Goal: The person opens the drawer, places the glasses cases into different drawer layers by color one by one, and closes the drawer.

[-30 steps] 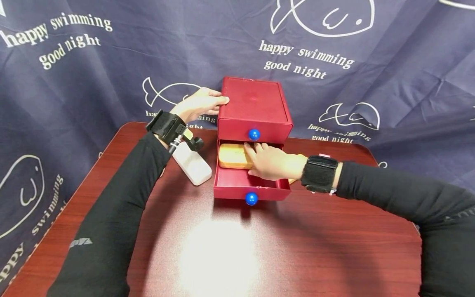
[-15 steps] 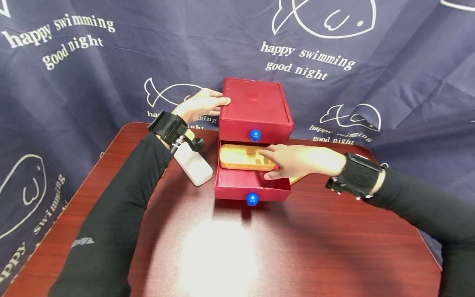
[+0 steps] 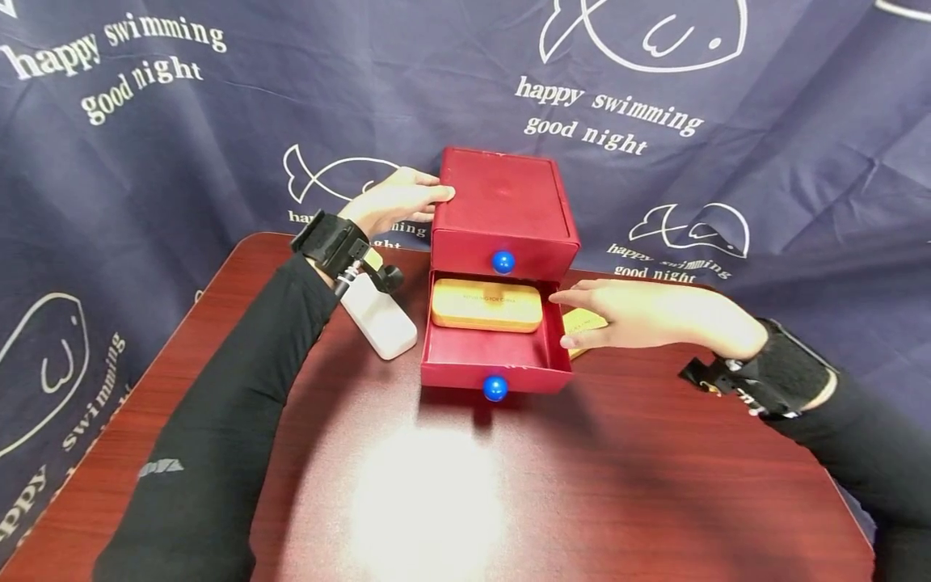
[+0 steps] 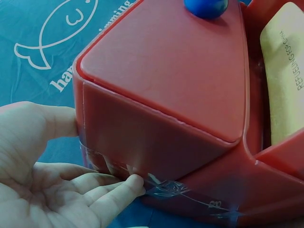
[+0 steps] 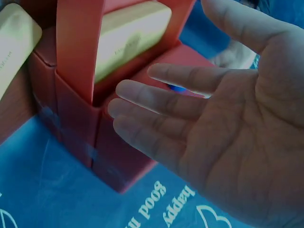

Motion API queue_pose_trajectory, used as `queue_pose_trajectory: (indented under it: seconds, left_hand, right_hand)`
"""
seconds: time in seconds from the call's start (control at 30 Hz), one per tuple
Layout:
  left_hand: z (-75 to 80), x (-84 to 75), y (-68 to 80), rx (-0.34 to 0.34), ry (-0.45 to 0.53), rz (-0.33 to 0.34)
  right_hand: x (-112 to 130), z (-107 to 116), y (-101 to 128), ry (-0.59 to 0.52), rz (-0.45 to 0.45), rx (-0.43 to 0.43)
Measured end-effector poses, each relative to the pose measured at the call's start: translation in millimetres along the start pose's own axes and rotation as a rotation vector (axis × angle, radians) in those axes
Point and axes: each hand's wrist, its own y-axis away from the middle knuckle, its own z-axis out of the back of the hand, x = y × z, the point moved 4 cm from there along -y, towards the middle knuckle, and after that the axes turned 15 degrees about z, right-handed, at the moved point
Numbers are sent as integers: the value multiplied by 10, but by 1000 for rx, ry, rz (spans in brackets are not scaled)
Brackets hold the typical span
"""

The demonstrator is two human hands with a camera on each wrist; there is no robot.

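Inside lower drawer [image 3: 480,347], note yellow case [image 3: 487,307], long axis crosswise, left of nearer, released right hand [image 3: 631,314]; note left hand [image 3: 396,200] resting unclenched against cabinet [image 3: 503,190].

One red cabinet [image 3: 505,194], two yellow cases [image 3: 486,305] [image 3: 584,323], one white case [image 3: 381,319], two visible blue knobs [image 3: 503,261] [image 3: 495,388]

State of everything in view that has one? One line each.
Top drawer: shut
Drawer below: pulled open
Yellow case inside: closed, lying flat
Other yellow case: on the table, partly hidden
White case: on the table, partly hidden
Left hand: touching the red cabinet
Right hand: open, holding nothing
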Motion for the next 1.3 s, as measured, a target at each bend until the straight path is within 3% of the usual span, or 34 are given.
queue_pose_trajectory:
  seconds: [0.33, 0.73, 1.07, 1.3]
  left_hand:
    - [6, 11, 7, 2, 2, 6]
    - [4, 11, -9, 9, 2, -11]
    - [-10, 8, -7, 3, -7, -6]
    - [5, 9, -13, -4, -23, -6]
  right_hand:
    - [-223, 1, 132, 74, 44, -141]
    - [-564, -314, 82, 101, 50, -261]
    - [-863, -703, 26, -29, 24, -268]
    - [-1022, -917, -54, -6, 30, -245]
